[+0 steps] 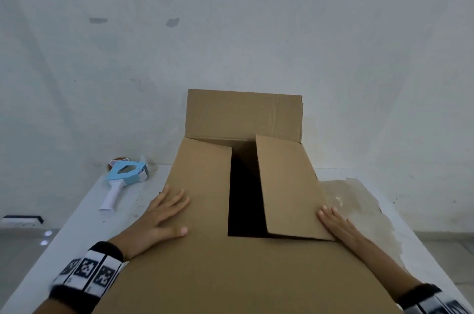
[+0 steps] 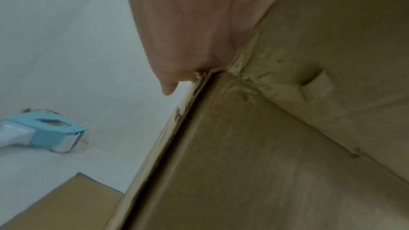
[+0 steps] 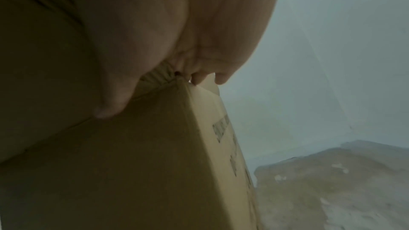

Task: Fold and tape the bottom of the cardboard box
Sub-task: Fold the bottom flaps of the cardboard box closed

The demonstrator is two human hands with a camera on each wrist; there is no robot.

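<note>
A brown cardboard box (image 1: 230, 275) stands on the white table (image 1: 84, 218) with its flaps facing up. The near flap and the left flap (image 1: 202, 185) lie flat. The right flap (image 1: 287, 185) is folded in but sits slightly raised, and the far flap (image 1: 241, 116) stands upright. A dark gap (image 1: 243, 198) shows between the side flaps. My left hand (image 1: 164, 216) presses flat on the left flap's outer edge, fingers spread; its palm (image 2: 188, 32) sits against the box corner. My right hand (image 1: 336, 224) lies flat along the box's right edge, fingers straight, and its palm (image 3: 166, 32) meets the box side (image 3: 132, 163).
A blue and white tape dispenser (image 1: 123, 180) lies on the table left of the box, near the wall, and shows again as the tape dispenser (image 2: 44, 132) in the left wrist view. A worn brown patch (image 1: 359, 211) covers the table to the right. The wall stands close behind the box.
</note>
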